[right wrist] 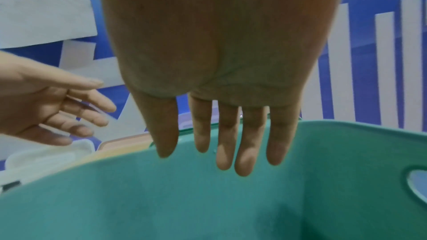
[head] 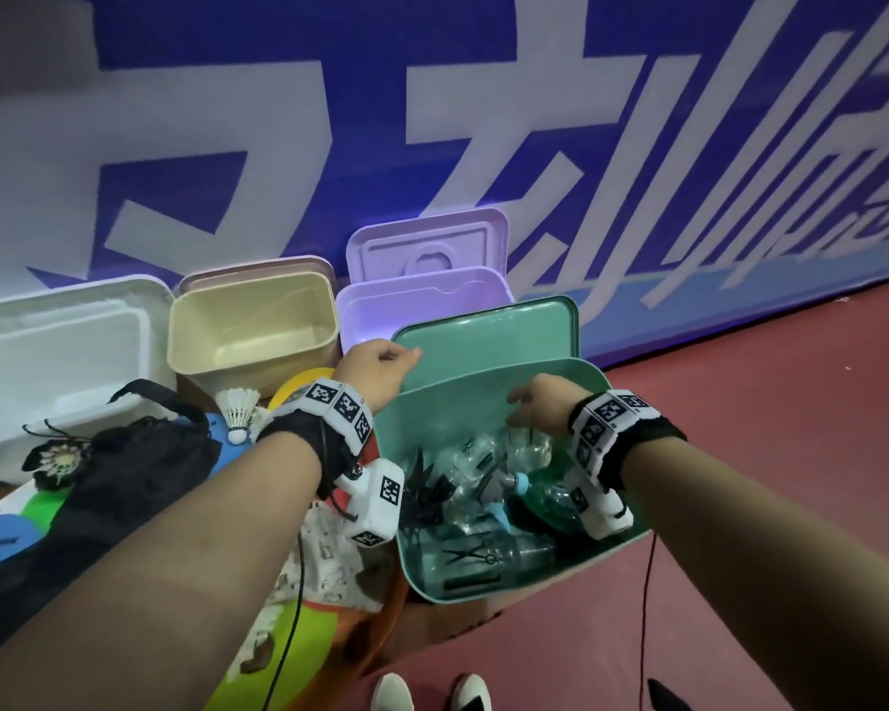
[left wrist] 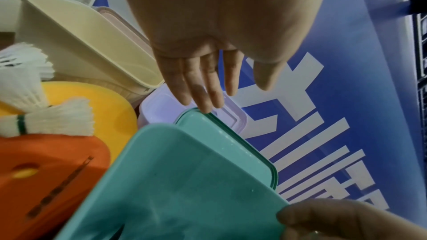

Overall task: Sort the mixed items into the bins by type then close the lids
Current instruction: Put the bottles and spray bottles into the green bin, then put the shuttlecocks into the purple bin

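Observation:
A green bin (head: 488,397) stands in front of me with its green lid (head: 488,333) raised behind it. Inside lie clear plastic bottles (head: 483,454), black clips (head: 427,484) and small scissors (head: 470,554). My left hand (head: 381,369) reaches to the lid's left corner; its straight fingertips (left wrist: 205,109) touch the lid's edge (left wrist: 221,125). My right hand (head: 535,407) hovers open over the bin's inside, fingers straight (right wrist: 240,143), holding nothing.
A cream bin (head: 252,325), a white bin (head: 57,351) and a purple bin (head: 422,295) with raised lid line the blue wall. Shuttlecocks (head: 237,410), a black bag (head: 139,469) and coloured foam boards (left wrist: 53,167) lie at the left. Red floor lies right.

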`<state>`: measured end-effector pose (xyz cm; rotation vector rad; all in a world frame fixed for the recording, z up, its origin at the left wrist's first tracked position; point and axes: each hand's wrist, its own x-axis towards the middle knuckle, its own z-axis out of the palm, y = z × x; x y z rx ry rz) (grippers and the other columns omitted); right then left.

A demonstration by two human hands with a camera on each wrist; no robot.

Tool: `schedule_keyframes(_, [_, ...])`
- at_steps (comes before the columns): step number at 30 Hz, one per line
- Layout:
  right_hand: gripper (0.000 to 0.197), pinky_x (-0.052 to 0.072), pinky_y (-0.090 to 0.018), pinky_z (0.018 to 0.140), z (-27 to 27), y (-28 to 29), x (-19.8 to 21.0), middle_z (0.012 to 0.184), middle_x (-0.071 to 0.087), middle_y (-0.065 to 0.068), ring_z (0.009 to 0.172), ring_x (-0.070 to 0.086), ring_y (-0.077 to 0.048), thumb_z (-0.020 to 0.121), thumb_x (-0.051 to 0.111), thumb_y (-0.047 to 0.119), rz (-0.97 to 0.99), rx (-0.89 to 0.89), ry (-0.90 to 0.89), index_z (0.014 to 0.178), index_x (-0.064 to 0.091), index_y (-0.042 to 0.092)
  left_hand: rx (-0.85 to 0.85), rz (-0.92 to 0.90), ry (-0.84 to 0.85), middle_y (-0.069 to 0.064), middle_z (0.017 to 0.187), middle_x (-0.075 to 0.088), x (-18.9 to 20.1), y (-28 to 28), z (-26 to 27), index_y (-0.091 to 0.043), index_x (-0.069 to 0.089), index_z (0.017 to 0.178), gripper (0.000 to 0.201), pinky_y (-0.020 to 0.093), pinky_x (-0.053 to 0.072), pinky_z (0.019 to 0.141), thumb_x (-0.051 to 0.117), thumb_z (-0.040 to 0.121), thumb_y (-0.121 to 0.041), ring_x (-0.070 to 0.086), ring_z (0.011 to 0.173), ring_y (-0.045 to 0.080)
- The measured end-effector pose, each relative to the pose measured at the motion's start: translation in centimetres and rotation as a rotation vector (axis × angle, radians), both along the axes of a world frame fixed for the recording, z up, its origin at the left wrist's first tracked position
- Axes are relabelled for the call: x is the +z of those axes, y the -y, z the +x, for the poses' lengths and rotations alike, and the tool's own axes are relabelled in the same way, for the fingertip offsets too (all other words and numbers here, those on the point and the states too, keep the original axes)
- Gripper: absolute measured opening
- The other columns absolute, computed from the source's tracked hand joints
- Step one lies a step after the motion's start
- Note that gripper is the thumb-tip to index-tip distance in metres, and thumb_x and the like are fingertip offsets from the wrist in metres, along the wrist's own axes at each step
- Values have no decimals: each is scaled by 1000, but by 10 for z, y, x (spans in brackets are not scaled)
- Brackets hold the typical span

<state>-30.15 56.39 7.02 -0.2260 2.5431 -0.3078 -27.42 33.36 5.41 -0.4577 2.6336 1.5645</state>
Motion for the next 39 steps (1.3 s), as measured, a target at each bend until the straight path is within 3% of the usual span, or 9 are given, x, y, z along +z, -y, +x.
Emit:
schedule_keyframes(3, [42, 46, -31, 96, -3, 8, 19, 125, 62, -9, 112, 59, -25, 88, 64, 32, -81, -61, -101, 125, 60, 14, -6, 12, -27, 2, 81, 67, 10, 7, -15, -23, 64, 72, 23, 42, 54, 87, 63, 88, -39, 67, 87, 31])
schedule_keyframes(7, [39, 46, -32, 95, -11, 20, 36, 124, 63, -8, 112, 58, -26, 90, 61, 35, -141, -102, -174, 123, 61, 13, -7, 14, -45, 1, 79, 64, 14, 7, -28, -18, 67, 82, 23, 37, 52, 90, 64, 87, -40, 65, 87, 27])
schedule_keyframes(11, [37, 48, -35, 94, -26, 27, 43, 119, 65, -8, 106, 61, -25, 90, 59, 34, -181, -132, -219, 120, 63, 13, 3, -43, -22, 3, 99, 65, 20, 2, -36, -14, 69, 97, 28, 26, 42, 83, 61, 90, -40, 61, 96, 24])
schedule_keyframes(16, [41, 45, -34, 98, -58, 21, 38, 127, 60, -10, 113, 57, -27, 91, 57, 37, -198, -182, -241, 125, 59, 13, 40, -97, 44, 7, 117, 65, 21, -5, -59, -9, 66, 114, 40, 25, 41, 83, 60, 90, -41, 60, 103, 25])
schedule_keyframes(20, [50, 41, -34, 101, -96, 9, 28, 140, 48, -11, 121, 52, -29, 92, 56, 40, -168, -180, -205, 134, 51, 14, 95, -135, 150, 9, 135, 55, 16, -13, -82, -9, 55, 131, 52, 32, 40, 103, 61, 90, -42, 53, 121, 27])
schedule_keyframes(24, [61, 39, -46, 106, -133, -3, 17, 147, 34, -14, 126, 46, -36, 88, 54, 52, -95, -215, -140, 139, 44, 20, 116, -197, 266, 11, 140, 51, 19, -20, -103, -8, 47, 138, 58, 35, 37, 107, 57, 92, -42, 49, 127, 28])
schedule_keyframes(28, [66, 35, -50, 109, -160, -12, 4, 150, 29, -16, 131, 40, -39, 86, 53, 56, -44, -193, -91, 140, 42, 20, 123, -254, 331, 11, 144, 47, 18, -31, -119, -7, 44, 140, 59, 32, 35, 107, 54, 94, -42, 45, 131, 29])
schedule_keyframes(32, [59, 33, -45, 108, -169, -7, -3, 146, 34, -17, 132, 36, -37, 91, 52, 45, -62, -132, -115, 142, 41, 18, 177, -275, 366, 10, 147, 44, 14, -37, -119, -6, 45, 140, 59, 31, 34, 108, 54, 94, -41, 43, 134, 27])
schedule_keyframes(39, [56, 36, -41, 107, -164, 53, 10, 142, 40, -15, 128, 42, -36, 91, 52, 44, -190, 57, -91, 139, 43, 18, 318, -206, 369, 9, 143, 49, 24, -13, -92, -7, 49, 137, 57, 34, 37, 108, 55, 93, -42, 48, 129, 27])
